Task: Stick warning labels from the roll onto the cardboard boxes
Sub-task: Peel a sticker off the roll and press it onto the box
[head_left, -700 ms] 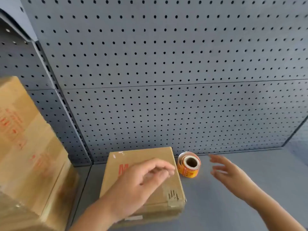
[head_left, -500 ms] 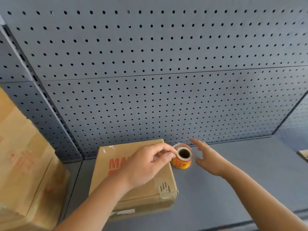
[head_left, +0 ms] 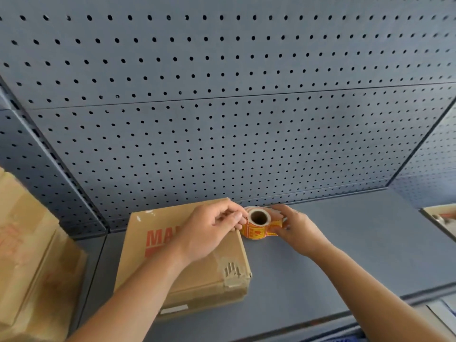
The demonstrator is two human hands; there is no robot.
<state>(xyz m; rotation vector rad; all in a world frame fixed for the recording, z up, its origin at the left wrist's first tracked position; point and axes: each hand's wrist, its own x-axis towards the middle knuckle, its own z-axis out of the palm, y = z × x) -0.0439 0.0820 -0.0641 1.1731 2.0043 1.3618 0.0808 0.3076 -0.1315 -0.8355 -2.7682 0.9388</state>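
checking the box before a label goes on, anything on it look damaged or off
Yes: the cardboard box has crumpled, wrinkled clear tape at its near right corner, with a scuffed patch beside it. Otherwise it sits flat on the shelf. Both the left hand and right hand are on the label roll.

One head-worn view looks forward and down, close above the shelf point(head_left: 345, 255), facing the pegboard back wall point(head_left: 222, 119).
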